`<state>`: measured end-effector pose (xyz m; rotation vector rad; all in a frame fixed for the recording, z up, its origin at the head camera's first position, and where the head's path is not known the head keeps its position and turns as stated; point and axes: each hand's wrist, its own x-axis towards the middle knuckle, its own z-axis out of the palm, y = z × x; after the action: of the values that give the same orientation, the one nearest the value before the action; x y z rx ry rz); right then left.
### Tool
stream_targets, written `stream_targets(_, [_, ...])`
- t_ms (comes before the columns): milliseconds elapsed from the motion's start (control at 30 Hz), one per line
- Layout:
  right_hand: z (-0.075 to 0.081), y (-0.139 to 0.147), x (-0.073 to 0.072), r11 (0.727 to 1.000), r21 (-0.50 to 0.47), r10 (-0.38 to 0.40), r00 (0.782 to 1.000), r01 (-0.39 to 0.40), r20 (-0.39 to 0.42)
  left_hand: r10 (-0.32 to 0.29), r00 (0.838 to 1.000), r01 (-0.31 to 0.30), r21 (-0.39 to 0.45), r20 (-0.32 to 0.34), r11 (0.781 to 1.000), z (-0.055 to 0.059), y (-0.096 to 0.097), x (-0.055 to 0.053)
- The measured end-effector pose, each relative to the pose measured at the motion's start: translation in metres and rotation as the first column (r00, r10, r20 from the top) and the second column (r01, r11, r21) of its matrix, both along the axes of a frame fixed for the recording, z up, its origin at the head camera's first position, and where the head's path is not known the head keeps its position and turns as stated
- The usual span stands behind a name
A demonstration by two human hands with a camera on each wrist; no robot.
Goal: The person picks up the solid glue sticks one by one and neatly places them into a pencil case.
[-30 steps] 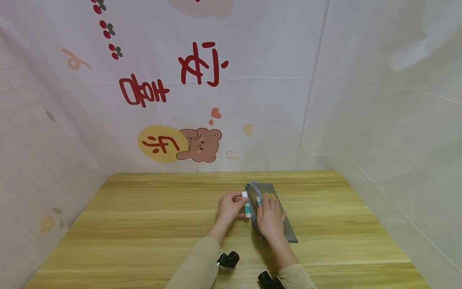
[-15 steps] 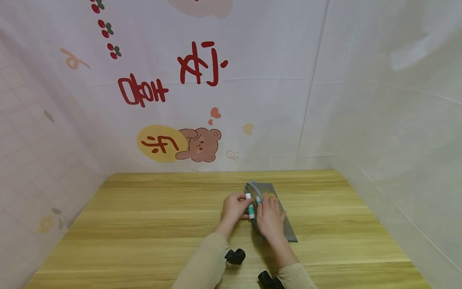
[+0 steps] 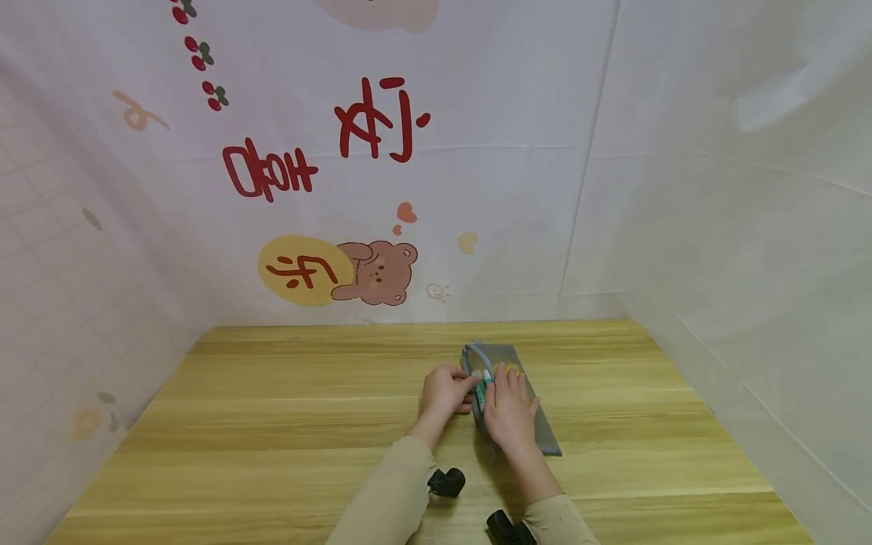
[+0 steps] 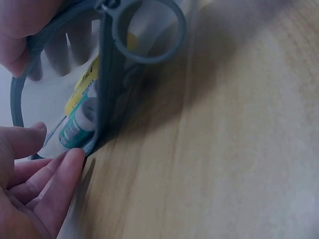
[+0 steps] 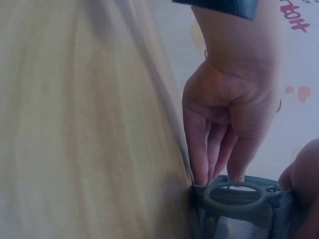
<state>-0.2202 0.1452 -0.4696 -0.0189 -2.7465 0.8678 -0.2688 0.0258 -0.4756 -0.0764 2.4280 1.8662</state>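
A grey mesh zip pouch lies on the table with its mouth facing left. Inside it are a white-and-green glue stick, a second green-and-white stick and a yellow item of unclear kind. My left hand is at the mouth, thumb and fingers apart around the near end of the glue stick, fingertips at the lower rim. My right hand lies over the pouch's upper side, its thumb at the upper rim and its fingers showing through the mesh. A grey ring hangs from the zip.
The wood-grain table stretches out on both sides of the pouch. Behind it hangs a white printed cloth, with further cloth at the left and right. Black wrist cameras sit on both forearms.
My left hand has moved right to the pouch's mouth, and the glue stick it held outside now lies inside. The right hand has stayed in place on the pouch.
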Motion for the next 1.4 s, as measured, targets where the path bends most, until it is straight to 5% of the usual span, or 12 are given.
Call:
stream_targets(633, [-0.003,-0.002,-0.001,0.998,0.064,0.02,1.0,-0.02,0.005,-0.098,0.995,0.1,0.146,-0.019,0.984,-0.004,-0.007,0.0])
stream_targets(967, [-0.002,0.002,0.002,0.99,0.106,0.088,0.993,-0.097,0.079,-0.132,0.987,0.135,0.029,-0.091,0.99,0.004,-0.033,0.004])
stream_targets(1400, [-0.002,0.011,0.008,0.959,0.192,0.181,0.973,-0.206,0.14,-0.192,0.971,0.178,-0.105,-0.143,0.978,-0.002,-0.079,0.011])
